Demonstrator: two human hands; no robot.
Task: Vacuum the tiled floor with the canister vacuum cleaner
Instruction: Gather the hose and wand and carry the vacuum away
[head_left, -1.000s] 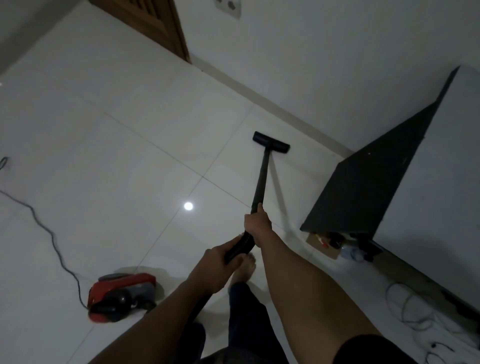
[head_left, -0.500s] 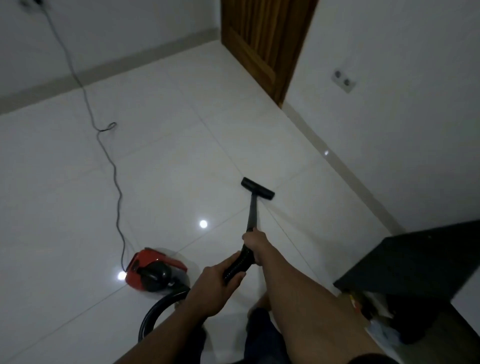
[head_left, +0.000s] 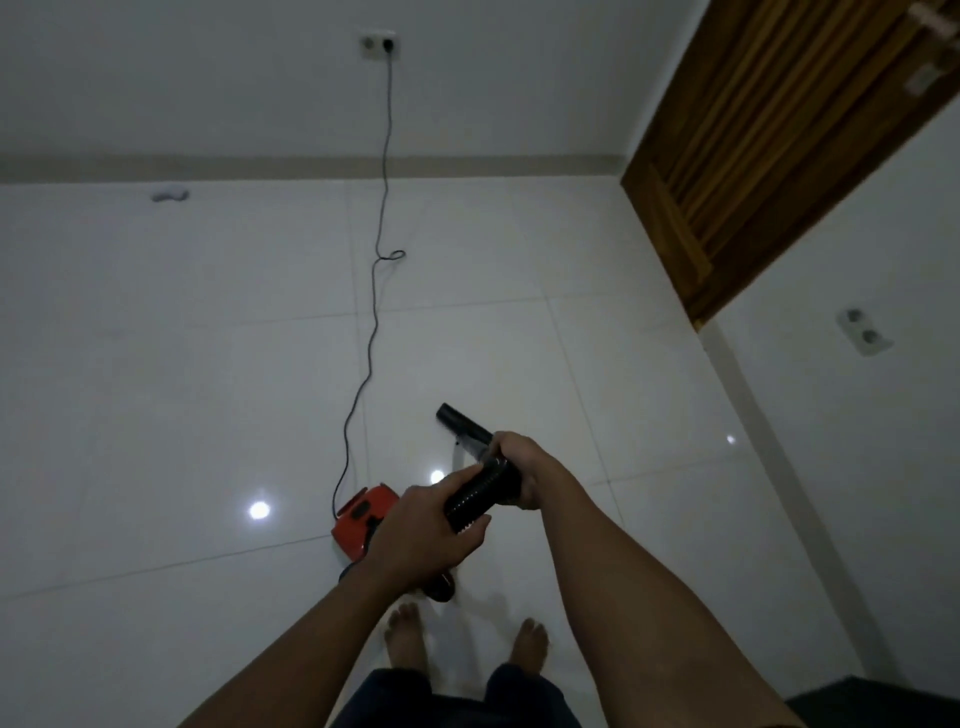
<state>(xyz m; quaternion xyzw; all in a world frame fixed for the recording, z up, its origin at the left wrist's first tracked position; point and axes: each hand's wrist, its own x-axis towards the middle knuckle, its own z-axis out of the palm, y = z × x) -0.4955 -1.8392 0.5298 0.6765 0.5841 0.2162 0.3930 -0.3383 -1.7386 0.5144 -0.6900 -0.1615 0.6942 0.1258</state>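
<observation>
Both my hands hold the black vacuum wand (head_left: 464, 422) in front of me, lifted and pointing away toward the upper left. My left hand (head_left: 423, 530) grips the ribbed hose end (head_left: 475, 499). My right hand (head_left: 519, 465) is closed around the wand's handle just ahead of it. Only the wand's round open tip shows; no floor nozzle is in view. The red canister vacuum (head_left: 361, 522) sits on the white tiled floor (head_left: 182, 395) just below my left hand, partly hidden by it.
The vacuum's black power cord (head_left: 371, 338) runs across the floor up to a wall socket (head_left: 379, 45). A wooden door (head_left: 769, 156) stands at the upper right, with another socket (head_left: 863, 331) beside it. My bare feet (head_left: 405, 642) are below. A dark furniture corner (head_left: 872, 701) sits at the bottom right.
My view swung left from the dark cabinet toward the far wall and socket. The wand, earlier angled down with its nozzle on the floor, is now raised and foreshortened, the nozzle out of sight.
</observation>
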